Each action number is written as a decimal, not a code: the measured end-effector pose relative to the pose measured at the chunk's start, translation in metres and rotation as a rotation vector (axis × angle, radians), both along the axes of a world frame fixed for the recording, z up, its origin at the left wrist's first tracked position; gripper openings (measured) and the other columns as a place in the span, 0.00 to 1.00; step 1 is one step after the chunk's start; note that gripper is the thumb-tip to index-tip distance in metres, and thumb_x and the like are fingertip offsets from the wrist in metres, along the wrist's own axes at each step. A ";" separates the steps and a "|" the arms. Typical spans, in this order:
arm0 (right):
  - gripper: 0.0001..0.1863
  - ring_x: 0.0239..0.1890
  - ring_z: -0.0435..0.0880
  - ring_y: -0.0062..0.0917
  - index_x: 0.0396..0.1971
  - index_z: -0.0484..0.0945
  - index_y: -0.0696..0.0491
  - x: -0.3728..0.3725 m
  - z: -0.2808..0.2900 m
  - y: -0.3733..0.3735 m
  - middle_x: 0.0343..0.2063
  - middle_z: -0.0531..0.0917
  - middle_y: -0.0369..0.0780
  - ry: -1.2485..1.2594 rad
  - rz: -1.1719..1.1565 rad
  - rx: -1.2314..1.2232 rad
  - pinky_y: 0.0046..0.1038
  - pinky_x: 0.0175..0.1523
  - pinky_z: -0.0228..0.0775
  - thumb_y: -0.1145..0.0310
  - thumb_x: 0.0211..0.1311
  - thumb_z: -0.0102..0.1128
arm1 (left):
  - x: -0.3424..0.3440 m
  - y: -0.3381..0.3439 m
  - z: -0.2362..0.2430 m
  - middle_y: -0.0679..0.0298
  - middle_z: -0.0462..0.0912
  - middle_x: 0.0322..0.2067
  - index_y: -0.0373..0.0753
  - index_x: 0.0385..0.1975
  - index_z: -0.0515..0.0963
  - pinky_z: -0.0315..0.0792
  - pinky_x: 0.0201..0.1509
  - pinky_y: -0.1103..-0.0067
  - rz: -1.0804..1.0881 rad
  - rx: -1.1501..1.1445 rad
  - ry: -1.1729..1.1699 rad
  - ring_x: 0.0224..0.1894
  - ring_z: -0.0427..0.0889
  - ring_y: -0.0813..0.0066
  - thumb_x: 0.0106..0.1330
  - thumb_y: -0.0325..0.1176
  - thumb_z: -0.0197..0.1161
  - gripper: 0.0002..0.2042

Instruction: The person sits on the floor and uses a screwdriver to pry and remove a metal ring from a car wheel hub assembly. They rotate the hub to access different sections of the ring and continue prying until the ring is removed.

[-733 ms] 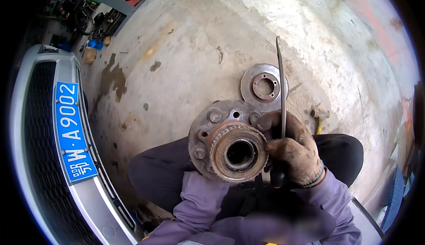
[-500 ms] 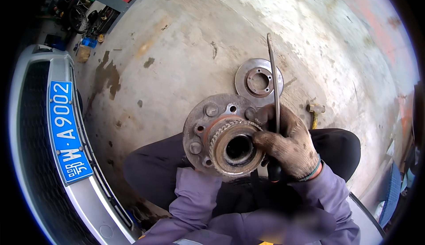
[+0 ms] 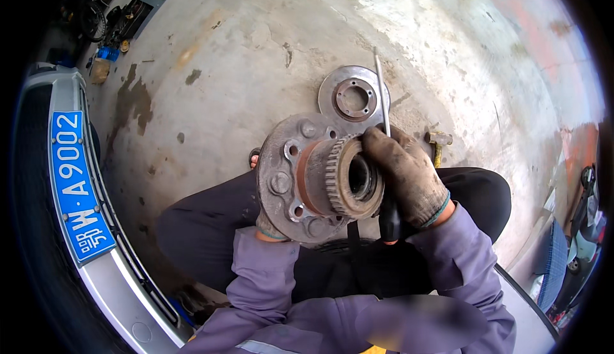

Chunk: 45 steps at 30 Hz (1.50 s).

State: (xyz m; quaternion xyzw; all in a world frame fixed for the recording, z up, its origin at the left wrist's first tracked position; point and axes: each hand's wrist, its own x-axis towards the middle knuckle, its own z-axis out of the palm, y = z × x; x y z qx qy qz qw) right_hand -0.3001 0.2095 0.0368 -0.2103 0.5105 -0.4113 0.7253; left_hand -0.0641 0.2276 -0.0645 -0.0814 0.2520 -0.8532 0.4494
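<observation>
A rusty wheel hub (image 3: 313, 165), with a round studded flange and a toothed ring at its end, is held up over my lap, tilted so the bore faces right. Behind the flange, my left hand (image 3: 271, 227) supports it; only the gloved wrist part shows and the fingers are hidden. My right hand (image 3: 409, 172), in a dirty knit glove, is closed round a pry bar (image 3: 384, 92) with a long steel shaft pointing away from me and a black handle hanging below the palm. Its thumb and forefinger are at the rim of the toothed ring.
A brake disc (image 3: 332, 95) lies on the concrete floor beyond the hub. Right of it is a hammer (image 3: 439, 141) with a yellow handle. A silver car bumper (image 3: 128, 290) with a blue plate curves along the left. A blue panel (image 3: 551, 264) stands at the right.
The hub has turned so its bore faces more to the right and its toothed side shows. My right hand stays beside it with the pry bar. The whole view has shifted slightly.
</observation>
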 end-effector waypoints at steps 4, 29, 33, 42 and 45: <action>0.21 0.33 0.85 0.22 0.55 0.76 0.61 0.003 -0.008 0.002 0.38 0.85 0.40 -0.100 -0.072 0.013 0.25 0.39 0.81 0.59 0.76 0.58 | 0.011 -0.003 0.009 0.58 0.57 0.79 0.46 0.81 0.51 0.52 0.83 0.60 -0.041 -0.433 -0.776 0.79 0.59 0.57 0.82 0.61 0.36 0.35; 0.18 0.17 0.84 0.34 0.47 0.77 0.64 0.012 -0.036 0.016 0.27 0.84 0.46 -0.321 -0.244 -0.063 0.32 0.20 0.82 0.64 0.68 0.56 | 0.012 -0.016 0.000 0.57 0.58 0.78 0.43 0.79 0.53 0.58 0.81 0.60 0.039 -0.664 -1.071 0.78 0.60 0.57 0.81 0.50 0.51 0.33; 0.16 0.26 0.87 0.35 0.45 0.80 0.64 0.010 -0.049 0.022 0.32 0.85 0.45 -0.411 -0.339 -0.067 0.34 0.25 0.84 0.64 0.70 0.56 | 0.011 -0.011 0.002 0.57 0.58 0.78 0.43 0.79 0.53 0.58 0.81 0.60 0.036 -0.656 -1.078 0.78 0.60 0.57 0.81 0.49 0.52 0.33; 0.13 0.34 0.84 0.25 0.44 0.79 0.61 0.006 -0.041 0.023 0.35 0.83 0.39 0.152 -0.221 -0.273 0.26 0.38 0.77 0.69 0.65 0.60 | 0.009 -0.011 0.002 0.56 0.58 0.78 0.43 0.79 0.54 0.59 0.81 0.59 0.051 -0.629 -1.082 0.78 0.60 0.56 0.80 0.49 0.53 0.33; 0.15 0.31 0.81 0.21 0.46 0.76 0.61 0.007 -0.024 0.020 0.31 0.80 0.37 -0.284 -0.300 -0.118 0.24 0.36 0.75 0.69 0.62 0.59 | 0.009 -0.011 0.003 0.56 0.58 0.78 0.42 0.79 0.54 0.59 0.81 0.58 0.069 -0.617 -1.093 0.78 0.60 0.55 0.80 0.49 0.53 0.33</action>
